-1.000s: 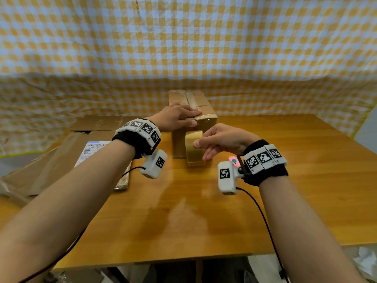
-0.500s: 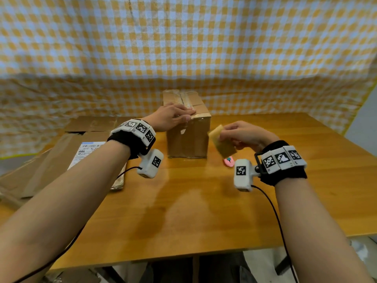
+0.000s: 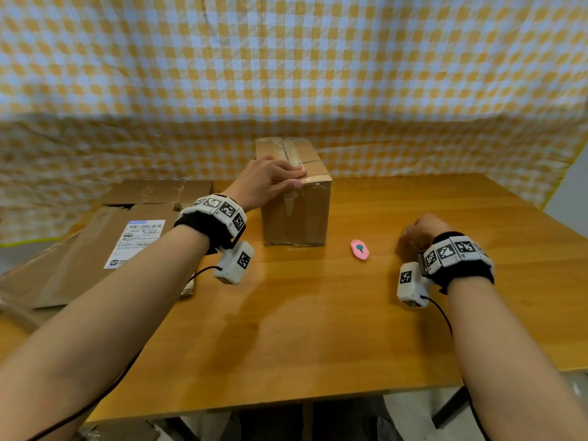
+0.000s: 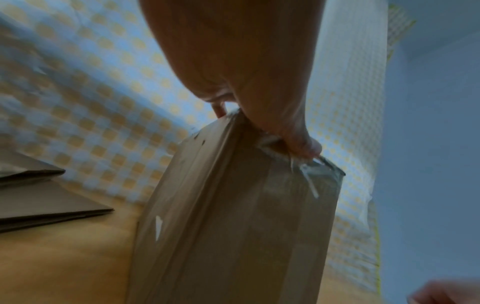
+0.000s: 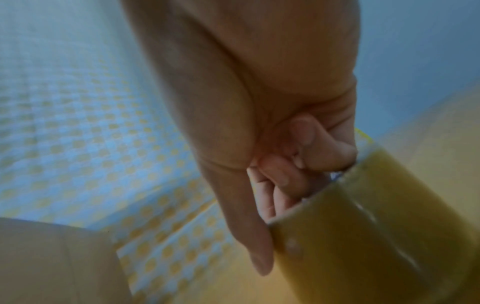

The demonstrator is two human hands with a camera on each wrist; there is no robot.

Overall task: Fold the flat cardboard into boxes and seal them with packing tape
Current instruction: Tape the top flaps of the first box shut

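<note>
Box (image 3: 296, 205): taped brown corrugated cuboid

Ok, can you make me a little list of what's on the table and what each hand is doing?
box: brown cardboard box standing on the wooden table, top flaps taped shut
left hand: left hand rests on the box's near top edge, fingers flat on the tape
right hand: right hand holds a roll of packing tape, fingers curled through its middle
pink thing: small pink cutter lying on the table between the box and the right hand
flat cardboard: flat cardboard stacked left of the box, one piece with a white label
</note>
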